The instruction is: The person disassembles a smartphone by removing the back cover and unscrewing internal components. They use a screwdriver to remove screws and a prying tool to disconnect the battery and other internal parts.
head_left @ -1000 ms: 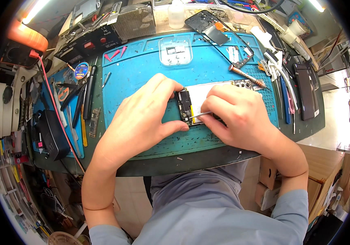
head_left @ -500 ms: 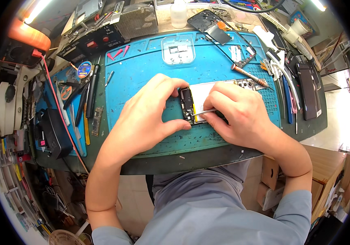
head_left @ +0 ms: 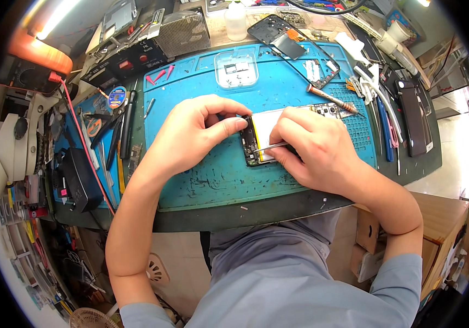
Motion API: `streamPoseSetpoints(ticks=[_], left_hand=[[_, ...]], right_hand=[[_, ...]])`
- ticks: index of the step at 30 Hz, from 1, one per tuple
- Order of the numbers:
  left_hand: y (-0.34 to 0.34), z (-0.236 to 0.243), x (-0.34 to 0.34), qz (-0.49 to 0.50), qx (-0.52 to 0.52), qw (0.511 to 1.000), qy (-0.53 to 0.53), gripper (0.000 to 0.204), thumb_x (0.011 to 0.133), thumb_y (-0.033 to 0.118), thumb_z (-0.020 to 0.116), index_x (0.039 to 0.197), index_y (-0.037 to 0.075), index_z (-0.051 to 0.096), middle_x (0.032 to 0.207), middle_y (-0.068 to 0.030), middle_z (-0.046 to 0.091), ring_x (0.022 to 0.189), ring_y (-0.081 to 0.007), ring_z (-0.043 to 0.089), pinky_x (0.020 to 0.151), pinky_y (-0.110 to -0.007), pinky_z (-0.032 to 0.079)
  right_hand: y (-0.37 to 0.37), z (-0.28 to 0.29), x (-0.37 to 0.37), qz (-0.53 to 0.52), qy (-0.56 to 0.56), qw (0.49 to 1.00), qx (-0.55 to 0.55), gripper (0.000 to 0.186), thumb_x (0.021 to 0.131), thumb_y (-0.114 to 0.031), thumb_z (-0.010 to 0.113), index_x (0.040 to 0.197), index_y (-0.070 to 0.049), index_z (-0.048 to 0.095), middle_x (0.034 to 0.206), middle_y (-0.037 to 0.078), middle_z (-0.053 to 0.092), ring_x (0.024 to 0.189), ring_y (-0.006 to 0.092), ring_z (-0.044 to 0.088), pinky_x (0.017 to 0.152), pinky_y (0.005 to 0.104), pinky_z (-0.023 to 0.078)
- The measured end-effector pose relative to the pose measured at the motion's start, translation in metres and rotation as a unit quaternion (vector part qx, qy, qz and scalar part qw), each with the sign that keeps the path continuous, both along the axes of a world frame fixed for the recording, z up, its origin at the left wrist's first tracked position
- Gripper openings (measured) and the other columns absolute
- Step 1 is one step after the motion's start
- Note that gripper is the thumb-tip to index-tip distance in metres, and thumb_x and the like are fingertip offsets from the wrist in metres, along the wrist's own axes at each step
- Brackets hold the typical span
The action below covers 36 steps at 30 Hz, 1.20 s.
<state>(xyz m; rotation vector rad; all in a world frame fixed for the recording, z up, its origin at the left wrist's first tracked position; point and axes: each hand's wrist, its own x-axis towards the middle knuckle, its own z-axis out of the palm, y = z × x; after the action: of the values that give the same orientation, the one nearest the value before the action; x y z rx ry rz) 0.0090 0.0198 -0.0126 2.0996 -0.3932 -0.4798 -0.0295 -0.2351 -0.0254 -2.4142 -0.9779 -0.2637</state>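
Observation:
An opened phone (head_left: 249,141) lies crosswise on the blue mat (head_left: 201,191), its white, yellow-edged battery (head_left: 265,128) showing beside a black board section at the left end. My left hand (head_left: 195,134) is closed at the phone's upper left corner, thumb and fingertips gripping it. My right hand (head_left: 316,153) pinches a thin metal tool (head_left: 268,148), whose tip reaches the black section's lower part; this hand partly covers the battery. A screwdriver (head_left: 330,100) lies behind the phone's right end.
A clear plastic box (head_left: 221,76) of small parts and a dark phone frame (head_left: 275,35) are at the back. A multimeter (head_left: 35,60) with a red lead, pliers and knives crowd the left. Tweezers, tubes and a dark phone (head_left: 412,117) line the right.
My left thumb has moved up from the phone's lower left corner to its upper one, beside my fingers. My right hand and the tool have stayed nearly in place.

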Motion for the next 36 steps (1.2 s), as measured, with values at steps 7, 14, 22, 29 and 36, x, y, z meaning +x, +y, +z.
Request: streamPoseSetpoints(ticks=[7,14,22,29,36], left_hand=[[-0.002,0.011,0.002,-0.006,-0.007,0.999,0.031,0.019,0.101,0.018,0.074,0.11,0.001,0.072,0.088,0.0034,0.069,0.074,-0.0038,0.059,0.064,-0.021,0.049],[0.012,0.019,0.003,0.025,-0.054,0.988,0.14,0.018,0.103,0.012,0.069,0.116,0.0,0.071,0.094,0.0,0.07,0.081,-0.0069,0.065,0.07,-0.024,0.056],[0.026,0.024,0.001,0.034,-0.171,0.976,0.131,0.017,0.101,0.011,0.072,0.115,0.002,0.073,0.103,-0.0025,0.073,0.091,-0.0111,0.069,0.08,-0.027,0.057],[0.019,0.023,0.001,0.029,-0.194,0.969,0.147,0.018,0.101,0.011,0.072,0.116,0.002,0.072,0.106,-0.0041,0.073,0.096,-0.013,0.07,0.08,-0.028,0.057],[0.003,0.016,-0.005,0.088,-0.22,0.967,0.095,0.029,0.099,0.006,0.069,0.128,0.001,0.07,0.115,-0.0013,0.072,0.105,-0.009,0.066,0.094,-0.026,0.052]], right_hand=[[0.002,-0.002,0.001,-0.008,-0.008,1.0,0.006,0.022,0.09,-0.024,0.078,0.091,-0.011,0.059,0.087,0.006,0.057,0.077,0.0267,0.064,0.061,0.0407,0.052],[0.001,0.0,-0.001,-0.017,0.012,1.0,0.015,0.022,0.09,-0.024,0.078,0.092,-0.011,0.06,0.087,0.005,0.058,0.077,0.0268,0.064,0.063,0.0404,0.052],[-0.003,0.008,0.003,-0.033,-0.006,0.998,0.057,0.02,0.09,-0.021,0.078,0.102,-0.008,0.067,0.092,0.006,0.062,0.084,0.0277,0.065,0.068,0.0397,0.053],[-0.027,0.024,-0.009,-0.176,-0.055,0.983,-0.016,0.029,0.092,-0.003,0.071,0.121,0.0,0.07,0.094,0.009,0.062,0.084,0.0321,0.066,0.079,0.0416,0.054],[-0.078,0.028,-0.037,-0.269,-0.059,0.955,-0.112,0.027,0.091,-0.015,0.077,0.116,-0.005,0.073,0.097,0.009,0.068,0.087,0.0285,0.067,0.075,0.0384,0.054]])
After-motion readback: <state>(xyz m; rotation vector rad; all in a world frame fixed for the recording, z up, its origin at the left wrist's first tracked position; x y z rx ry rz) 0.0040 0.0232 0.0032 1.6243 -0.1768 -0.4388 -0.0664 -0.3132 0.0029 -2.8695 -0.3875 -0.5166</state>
